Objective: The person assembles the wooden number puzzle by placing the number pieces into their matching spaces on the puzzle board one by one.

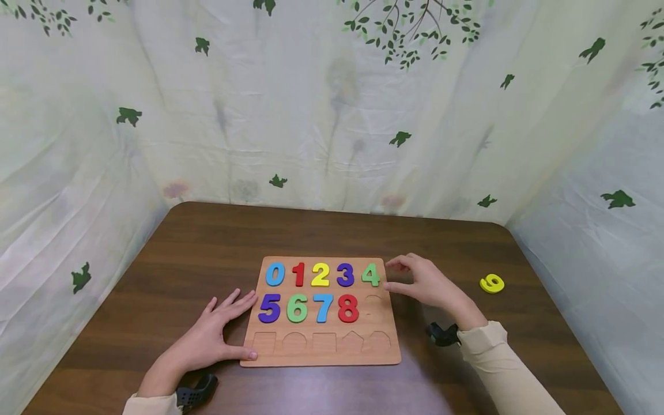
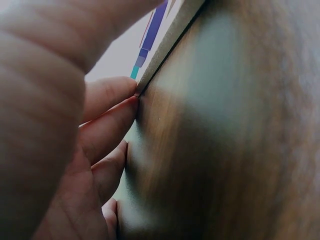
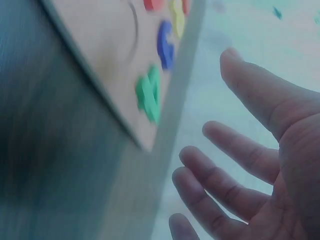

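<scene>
A wooden number board (image 1: 321, 358) lies on the table, with coloured numerals 0 to 8 set in two rows. At its left edge is my left hand (image 1: 204, 341), fingers spread, thumb on the lower left corner; in the left wrist view, fingertips (image 2: 131, 89) meet the board's side. My right hand (image 1: 430, 282) is beside the upper right edge, near the green number 4 (image 1: 371, 279). In the right wrist view its fingers (image 3: 225, 182) are apart and hold nothing. A yellow number 9 (image 1: 490, 290) lies on the table to the right.
Right of the red number 8 (image 1: 348, 316) is a bare outlined recess. Along the board's bottom row run several outlined shapes. The brown table (image 1: 332, 230) ends at a pale curtain (image 1: 311, 115) behind and at both sides. Each wrist wears a black band.
</scene>
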Demonstrator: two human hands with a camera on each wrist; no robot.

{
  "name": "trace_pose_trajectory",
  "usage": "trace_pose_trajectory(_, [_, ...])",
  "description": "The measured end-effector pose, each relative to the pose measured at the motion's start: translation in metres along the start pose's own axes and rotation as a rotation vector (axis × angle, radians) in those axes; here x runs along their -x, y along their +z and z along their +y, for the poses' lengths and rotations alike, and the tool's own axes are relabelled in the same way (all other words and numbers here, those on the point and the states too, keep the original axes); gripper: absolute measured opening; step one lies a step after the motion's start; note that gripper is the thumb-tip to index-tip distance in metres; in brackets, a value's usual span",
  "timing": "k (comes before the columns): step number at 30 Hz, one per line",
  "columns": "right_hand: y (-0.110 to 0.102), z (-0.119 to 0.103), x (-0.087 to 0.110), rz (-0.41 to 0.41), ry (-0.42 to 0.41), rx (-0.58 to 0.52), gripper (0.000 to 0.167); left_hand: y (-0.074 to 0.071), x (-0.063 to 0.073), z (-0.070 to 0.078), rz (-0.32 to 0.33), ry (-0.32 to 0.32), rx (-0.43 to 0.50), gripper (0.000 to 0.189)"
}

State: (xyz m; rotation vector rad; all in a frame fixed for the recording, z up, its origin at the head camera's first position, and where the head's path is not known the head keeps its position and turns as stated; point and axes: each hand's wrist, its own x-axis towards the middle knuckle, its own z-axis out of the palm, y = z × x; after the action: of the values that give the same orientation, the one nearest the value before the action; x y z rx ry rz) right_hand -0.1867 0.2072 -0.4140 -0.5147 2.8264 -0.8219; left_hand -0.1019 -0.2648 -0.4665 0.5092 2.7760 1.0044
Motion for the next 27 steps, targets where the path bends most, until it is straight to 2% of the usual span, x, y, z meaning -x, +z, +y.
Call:
trace_pose_trajectory(9, [-0.037,0.041,0.029,0.139,0.111,-0.016,0.064,0.001,0.0,0.001,-0.005,-0.007,0.002,0.113])
trace_pose_trajectory(14, [-0.054,0.056,0.041,0.179,0.169,-0.02,0.07,0.001,0.0,-0.001,-0.001,-0.002,0.001,0.113])
trace_pose_trajectory(22, [-0.067,0.092,0.055,0.225,0.251,-0.05,0.08,0.002,0.0,-0.003,-0.002,-0.003,0.005,0.113])
trace_pose_trajectory(27, [-0.069,0.112,0.066,0.235,0.335,-0.053,0.089,0.002,0.001,-0.002,-0.002,-0.006,0.003,0.113])
